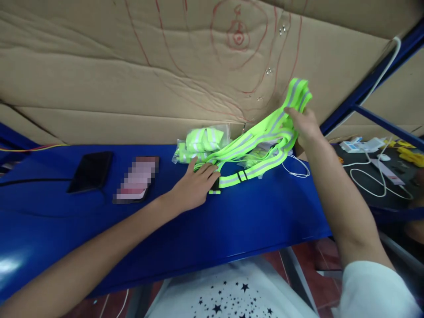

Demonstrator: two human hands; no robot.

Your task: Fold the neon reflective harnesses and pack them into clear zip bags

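Note:
A bundle of neon-yellow reflective straps (251,140) with a silver stripe stretches between my two hands. My right hand (305,123), raised at the right, is closed around its folded loops, and their tops stick up above the fingers. Lower down, my left hand (199,183) has its fingers closed over the other end, just above the tabletop. By those fingers sits a black buckle (216,183), partly hidden. One strap sags in a curve and carries a black slider (242,176). Behind my left hand lie packed reflective straps (203,140) in clear plastic bags.
On the blue table (251,221) lie a phone (137,179) with a blurred screen and a black tablet-like device (91,171) with a cable. A cardboard wall (99,88) stands behind. White cables (367,176) and a blue metal frame (367,79) are at the right.

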